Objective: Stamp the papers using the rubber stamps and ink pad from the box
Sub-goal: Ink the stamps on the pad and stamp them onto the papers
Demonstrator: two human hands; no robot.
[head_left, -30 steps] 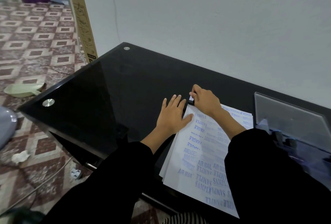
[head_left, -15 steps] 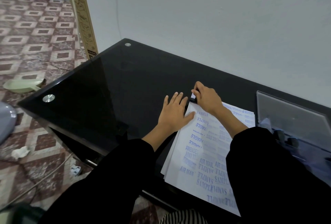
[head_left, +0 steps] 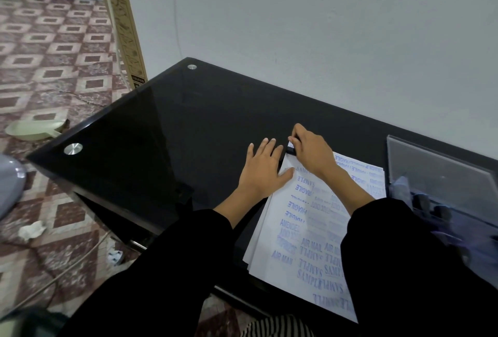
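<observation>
Stamping, I judge: right hand (head_left: 310,152) grips small black rubber stamp (head_left: 291,150) at far corner of white blue-printed paper stack (head_left: 310,229); left hand (head_left: 262,169) flat, steadying it; next, lift cleanly.

The light was dim, grey and even, brighter over the tiled floor (head_left: 54,48) beyond the left edge of the table (head_left: 161,126). Shadows lay soft and faint. Its black glass gave back a pale sheen of the wall (head_left: 323,27) toward the far left corner. My sleeves (head_left: 151,277) went flat black, folds lost. The papers (head_left: 304,229) read sharp; the clear box (head_left: 442,175) at the right edge smeared into blur. The wide lens bowed straight lines near the sides.
</observation>
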